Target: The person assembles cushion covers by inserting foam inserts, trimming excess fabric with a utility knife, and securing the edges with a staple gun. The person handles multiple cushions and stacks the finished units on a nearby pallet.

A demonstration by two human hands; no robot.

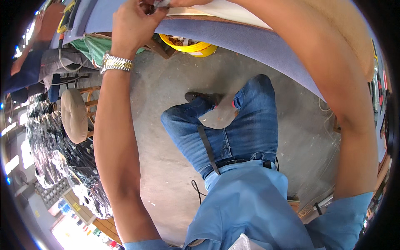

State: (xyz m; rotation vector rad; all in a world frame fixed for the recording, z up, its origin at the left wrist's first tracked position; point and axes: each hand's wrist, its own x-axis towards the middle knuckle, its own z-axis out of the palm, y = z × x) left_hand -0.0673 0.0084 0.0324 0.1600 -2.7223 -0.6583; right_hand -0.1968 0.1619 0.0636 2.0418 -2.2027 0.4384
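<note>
At the top edge, above the blue-grey covered bench, my left hand has its fingers curled in a pinch around a small whitish piece. What kind of thing it is cannot be made out. My right hand comes in from the right and meets the same spot, its fingers beside the piece. Most of that hand is cut off by the picture's edge, so its grip is hidden. A pale board or panel lies on the bench just below the hands.
Under the bench edge stands a yellow bucket with scraps inside. A round cushioned stool and shiny dark plastic-wrapped bundles are at left. A yellow-and-black tool lies on the bench's left end. Another person's leg shows behind it.
</note>
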